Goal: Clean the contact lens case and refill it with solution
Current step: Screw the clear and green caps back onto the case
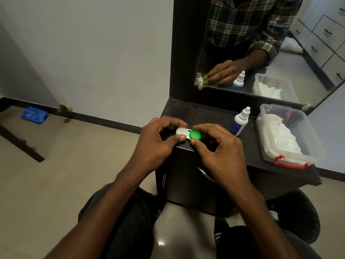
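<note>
A dark, near-black dressing table (196,114) with a mirror (261,43) at its back edge carries everything here. Taking the middle of its top as the dial's centre, a white squeeze bottle of solution (239,122) with a blue label and a nozzle cap stands upright at about twelve o'clock, a little tilted by the wide lens. Just beside it, toward three o'clock, a clear plastic storage box (265,146) with red clip latches sits on the top, holding what looks like crumpled white tissue (281,135). At nine o'clock, near the front left corner, the contact lens case (189,134), one cap white and one green, seems to rest on the surface, though the fingers around it hide its underside.
</note>
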